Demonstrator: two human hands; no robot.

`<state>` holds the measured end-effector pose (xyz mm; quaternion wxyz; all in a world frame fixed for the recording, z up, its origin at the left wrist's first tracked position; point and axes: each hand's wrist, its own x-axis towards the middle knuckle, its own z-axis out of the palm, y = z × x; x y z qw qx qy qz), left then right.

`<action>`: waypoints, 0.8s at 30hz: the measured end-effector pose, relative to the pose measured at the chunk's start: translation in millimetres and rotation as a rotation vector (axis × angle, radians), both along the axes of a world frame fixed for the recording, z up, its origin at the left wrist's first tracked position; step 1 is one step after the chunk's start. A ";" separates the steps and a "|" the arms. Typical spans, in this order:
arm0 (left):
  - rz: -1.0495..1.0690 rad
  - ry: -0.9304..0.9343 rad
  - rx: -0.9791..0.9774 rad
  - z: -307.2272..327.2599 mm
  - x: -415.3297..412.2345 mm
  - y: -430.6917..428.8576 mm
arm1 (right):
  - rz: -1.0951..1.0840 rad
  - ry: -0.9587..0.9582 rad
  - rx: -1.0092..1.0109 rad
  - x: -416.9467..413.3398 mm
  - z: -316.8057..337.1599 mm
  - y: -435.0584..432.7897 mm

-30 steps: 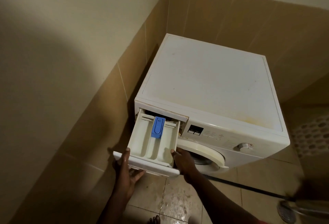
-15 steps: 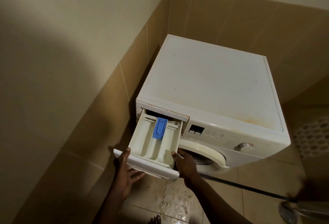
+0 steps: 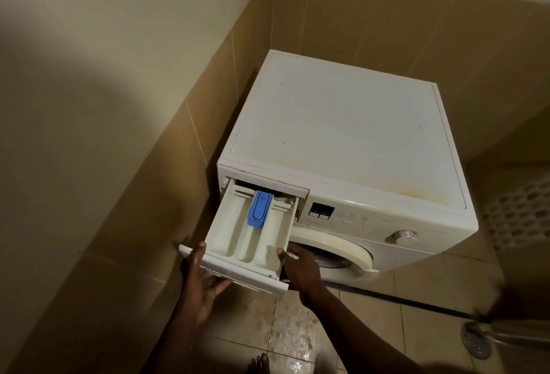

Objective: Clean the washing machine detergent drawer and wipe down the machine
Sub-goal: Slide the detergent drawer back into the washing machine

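A white front-loading washing machine stands in a tiled corner. Its detergent drawer is pulled far out at the top left of the front and tilts down toward me. A blue siphon cap sits in the drawer's middle compartment. My left hand grips the drawer's front panel from below at its left end, thumb on top. My right hand holds the drawer's right side, thumb on the rim. The round door shows below the drawer, partly hidden by my right hand.
Tan wall tiles close in on the left and behind the machine. The floor in front is wet. A black hose runs along the floor to the right, toward a round drain. A perforated basket stands at the right. Toes show at the bottom.
The drawer has slid a little further out of the machine with both hands still on it. The camera view has shifted slightly.
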<state>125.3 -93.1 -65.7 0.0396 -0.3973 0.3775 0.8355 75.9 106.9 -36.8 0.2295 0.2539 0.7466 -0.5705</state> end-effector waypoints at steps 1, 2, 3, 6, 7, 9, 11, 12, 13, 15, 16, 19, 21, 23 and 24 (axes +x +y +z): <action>-0.006 0.004 -0.005 1.4 -1.2 -1.6 | -0.012 -0.003 -0.006 0.0 0.5 -1.7; -0.017 0.003 -0.014 3.7 -2.9 -3.3 | -0.026 -0.008 -0.012 0.4 1.1 -3.5; -0.026 -0.003 -0.025 5.6 -4.8 -4.6 | -0.035 -0.009 -0.021 0.9 1.9 -4.6; -0.037 -0.029 -0.058 10.3 -7.8 -4.2 | -0.026 -0.016 -0.027 0.3 3.1 -4.8; -0.022 -0.026 -0.062 11.1 -7.5 -3.1 | -0.023 -0.027 -0.038 -0.2 3.3 -4.4; 0.018 -0.017 -0.069 12.8 -8.8 -1.7 | -0.016 -0.048 -0.072 -2.2 4.7 -4.5; 0.036 -0.010 -0.068 16.0 -10.6 -0.7 | -0.009 -0.060 -0.085 -4.3 4.0 -5.3; 0.042 -0.006 -0.067 17.7 -11.3 -0.4 | -0.010 -0.066 -0.089 -5.2 2.6 -5.5; 0.045 0.000 -0.065 18.6 -11.7 -0.3 | -0.011 -0.071 -0.092 -5.6 2.0 -5.6; 0.054 -0.003 -0.063 19.6 -10.4 0.9 | -0.011 -0.073 -0.096 -5.7 1.7 -4.2; 0.059 -0.003 -0.062 20.9 -9.5 2.3 | -0.012 -0.071 -0.095 -5.6 1.4 -2.8; 0.065 -0.026 -0.053 22.6 -6.6 6.4 | 0.006 -0.060 -0.096 -4.1 -2.2 2.1; 0.069 -0.046 -0.046 22.8 -4.7 7.8 | 0.021 -0.059 -0.157 -3.0 -2.8 1.6; 0.074 -0.060 -0.025 19.7 -1.6 10.0 | 0.025 -0.044 -0.258 -1.0 0.1 0.8; 0.082 -0.070 -0.010 17.6 0.2 11.5 | 0.031 -0.021 -0.298 -0.5 2.5 0.1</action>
